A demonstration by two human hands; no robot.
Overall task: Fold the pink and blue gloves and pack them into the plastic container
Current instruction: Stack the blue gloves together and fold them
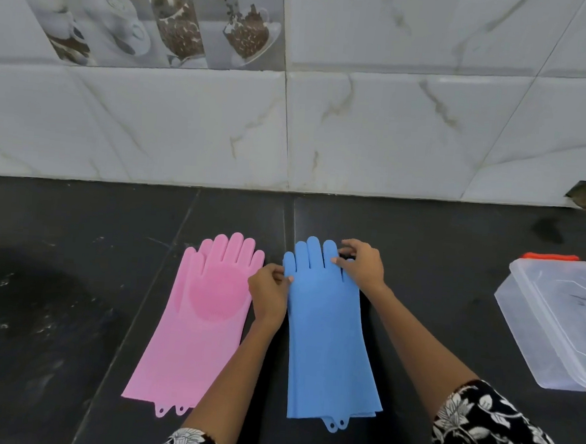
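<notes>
The pink gloves (pixel 196 322) lie flat on the dark counter, stacked as a pair, fingers toward the wall, a round scrubbing patch on the palm. Just right of them lie the blue gloves (pixel 325 340), also stacked and flat. My left hand (pixel 269 294) pinches the blue gloves' left edge near the thumb. My right hand (pixel 362 264) pinches their finger end on the right side. The clear plastic container (pixel 553 320) with orange clips sits at the far right, lid on it.
A black stone counter (pixel 75 277) runs up to a white marble-tiled wall (pixel 393 125). A broken hole in the tile (pixel 583 196) shows at the right near the counter line.
</notes>
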